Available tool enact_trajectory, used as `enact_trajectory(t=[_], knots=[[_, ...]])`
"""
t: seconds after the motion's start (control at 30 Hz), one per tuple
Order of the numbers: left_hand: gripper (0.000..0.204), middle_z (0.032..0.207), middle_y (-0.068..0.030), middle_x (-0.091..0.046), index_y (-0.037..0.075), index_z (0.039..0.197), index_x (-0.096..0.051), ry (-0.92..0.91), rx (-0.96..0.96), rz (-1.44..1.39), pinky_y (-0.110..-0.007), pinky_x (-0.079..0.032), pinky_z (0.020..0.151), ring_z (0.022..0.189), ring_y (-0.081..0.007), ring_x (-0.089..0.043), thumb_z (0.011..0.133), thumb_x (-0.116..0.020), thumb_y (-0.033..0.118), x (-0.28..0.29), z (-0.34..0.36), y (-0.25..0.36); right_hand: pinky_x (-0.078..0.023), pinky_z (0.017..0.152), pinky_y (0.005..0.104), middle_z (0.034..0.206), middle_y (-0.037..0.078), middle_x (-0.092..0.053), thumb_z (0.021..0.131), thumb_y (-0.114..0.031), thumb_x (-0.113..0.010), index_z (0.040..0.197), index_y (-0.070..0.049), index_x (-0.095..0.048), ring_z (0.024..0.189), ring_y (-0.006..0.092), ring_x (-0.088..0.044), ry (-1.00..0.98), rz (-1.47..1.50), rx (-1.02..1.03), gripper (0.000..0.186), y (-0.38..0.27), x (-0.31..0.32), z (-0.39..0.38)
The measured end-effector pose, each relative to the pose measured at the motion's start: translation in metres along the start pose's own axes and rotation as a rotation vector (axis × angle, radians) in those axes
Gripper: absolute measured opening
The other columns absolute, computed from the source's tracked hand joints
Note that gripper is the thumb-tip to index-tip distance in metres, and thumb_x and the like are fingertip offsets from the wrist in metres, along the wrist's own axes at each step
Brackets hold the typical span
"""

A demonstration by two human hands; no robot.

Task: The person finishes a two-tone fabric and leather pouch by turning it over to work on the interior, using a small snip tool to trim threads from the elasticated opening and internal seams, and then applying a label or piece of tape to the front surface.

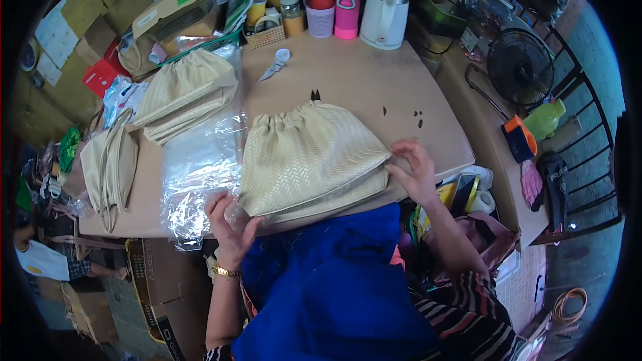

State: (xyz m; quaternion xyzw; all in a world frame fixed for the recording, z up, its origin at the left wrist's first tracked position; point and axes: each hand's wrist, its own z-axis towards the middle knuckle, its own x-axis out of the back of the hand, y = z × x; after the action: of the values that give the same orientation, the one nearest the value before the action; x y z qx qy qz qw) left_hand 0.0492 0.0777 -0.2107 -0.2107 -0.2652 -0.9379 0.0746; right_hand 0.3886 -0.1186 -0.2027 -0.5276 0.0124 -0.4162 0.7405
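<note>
A cream woven pouch bag [311, 160] with a gathered top lies in front of me near the table's front edge. At its right corner my right hand [414, 170] has thumb and fingers curled around the edge. My left hand [231, 227] is beside the lower left corner, its fingers apart and its thumb close to the bag. Clear plastic bags [197, 187] lie flat to the left, partly under that hand. Another cream pouch bag [190, 90] rests on the plastic farther back. Cream straps [110, 167] lie in a bundle at the table's left side.
Small snips [273, 67] lie on the brown table [428, 100]. Behind stand a white kettle [385, 13], a pink bottle [346, 13] and a jar [291, 17]. A black fan [520, 67] is at right. Blue cloth [328, 281] covers my lap. Another person's arm [103, 271] shows lower left.
</note>
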Motion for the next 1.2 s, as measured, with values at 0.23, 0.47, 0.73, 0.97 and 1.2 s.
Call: enact_trajectory(t=[0.23,0.47,0.73,0.97,1.2], knots=[[0.009,0.073,-0.0045,-0.065,-0.003,0.087,-0.066,-0.293,0.504,-0.319,-0.024,-0.046,0.061,0.065,-0.0091,-0.056,0.087,-0.065,0.006,-0.017,0.018,-0.013,-0.046,0.087,0.037,0.082,0.007,-0.064,0.079,0.005,-0.064,0.085,-0.002,-0.065,0.084,0.021,-0.06,0.116,0.18,-0.134,0.009,0.025,-0.048,0.024],[0.037,0.062,0.0068,-0.034,0.005,0.065,-0.04,-0.229,0.589,-0.302,-0.027,-0.024,0.048,0.06,-0.0051,-0.027,0.093,-0.062,0.015,-0.041,0.017,-0.031,-0.04,0.063,0.035,0.059,0.003,-0.055,0.094,-0.015,-0.055,0.073,-0.002,-0.061,0.065,0.0127,-0.052,0.16,-0.07,-0.345,0.026,0.036,-0.056,0.033],[0.017,0.071,0.0056,-0.054,0.001,0.085,-0.06,-0.217,0.675,-0.574,-0.02,-0.039,0.06,0.068,-0.0031,-0.046,0.092,-0.065,0.015,-0.035,0.022,-0.015,-0.043,0.064,0.0244,0.073,-0.005,-0.058,0.098,-0.017,-0.054,0.083,0.0,-0.065,0.069,0.0041,-0.05,-0.173,0.304,-0.384,0.025,-0.003,-0.022,0.053],[0.014,0.068,0.0019,-0.059,-0.001,0.083,-0.063,-0.181,0.667,-0.47,-0.023,-0.042,0.06,0.066,-0.005,-0.051,0.089,-0.067,0.011,-0.042,0.012,-0.021,-0.045,0.076,0.0239,0.077,0.006,-0.066,0.09,-0.009,-0.06,0.092,0.001,-0.065,0.07,0.0107,-0.059,0.067,0.075,-0.257,0.012,0.023,-0.035,0.038],[0.013,0.074,-0.0133,-0.063,0.003,0.09,-0.067,-0.446,0.643,0.046,-0.038,-0.042,0.061,0.066,-0.0301,-0.057,0.087,-0.064,0.016,-0.045,0.031,-0.021,-0.048,0.076,0.0433,0.077,0.014,-0.067,0.087,-0.009,-0.058,0.093,-0.007,-0.063,0.071,0.0346,-0.062,0.042,-0.8,-0.088,0.008,0.034,-0.051,0.038]])
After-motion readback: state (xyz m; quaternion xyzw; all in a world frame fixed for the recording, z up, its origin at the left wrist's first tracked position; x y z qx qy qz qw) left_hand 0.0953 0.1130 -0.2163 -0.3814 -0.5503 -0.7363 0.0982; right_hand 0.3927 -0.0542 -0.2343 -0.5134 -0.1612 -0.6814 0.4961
